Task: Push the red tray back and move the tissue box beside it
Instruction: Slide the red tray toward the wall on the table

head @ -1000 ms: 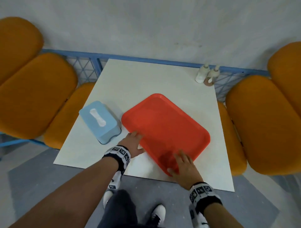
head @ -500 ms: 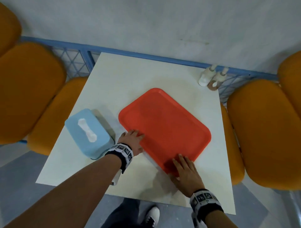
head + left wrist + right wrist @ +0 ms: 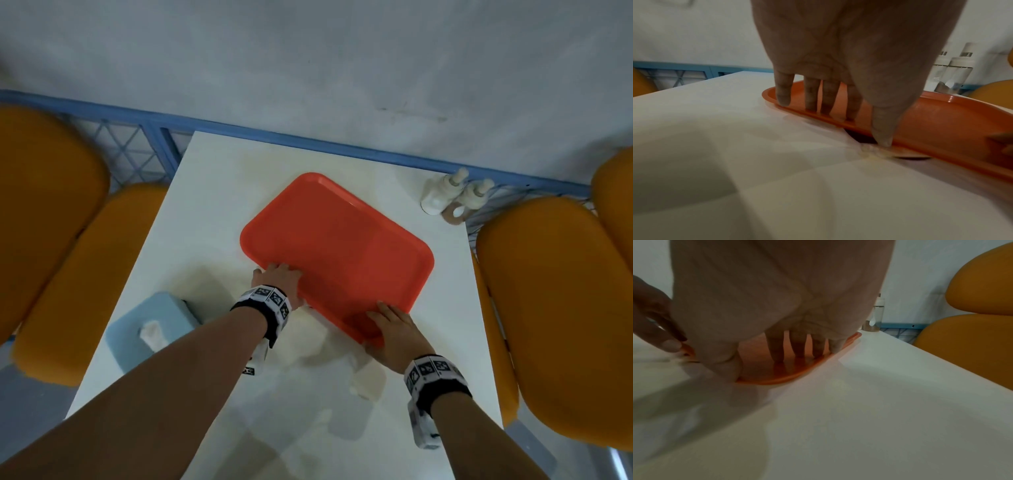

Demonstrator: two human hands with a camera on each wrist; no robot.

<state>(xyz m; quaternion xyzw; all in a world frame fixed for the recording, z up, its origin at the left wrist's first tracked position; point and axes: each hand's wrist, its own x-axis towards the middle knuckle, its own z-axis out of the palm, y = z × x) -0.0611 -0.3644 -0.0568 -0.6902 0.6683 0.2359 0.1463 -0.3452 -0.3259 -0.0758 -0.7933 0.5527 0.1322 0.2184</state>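
Red tray (image 3: 337, 250): both hands' straight fingers (image 3: 784, 91) press near rim; tissue box (image 3: 150, 329) partly hidden behind left forearm.

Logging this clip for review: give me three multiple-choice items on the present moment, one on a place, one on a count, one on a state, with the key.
1. Where is the tissue box relative to the red tray?
A. On the tray
B. On the table, nearer the person and left of it
C. Behind it by the wall

2. How many bottles stand at the table's far right corner?
A. Two
B. Four
C. None

3. What are the hands doing?
A. Both lifting the box
B. One hanging idle
C. Both pressing on the tray's near rim, fingers straight

Key: B, the light blue tissue box sits left of and nearer than the red tray; A, two bottles show; C, left hand and right hand rest flat on the rim.
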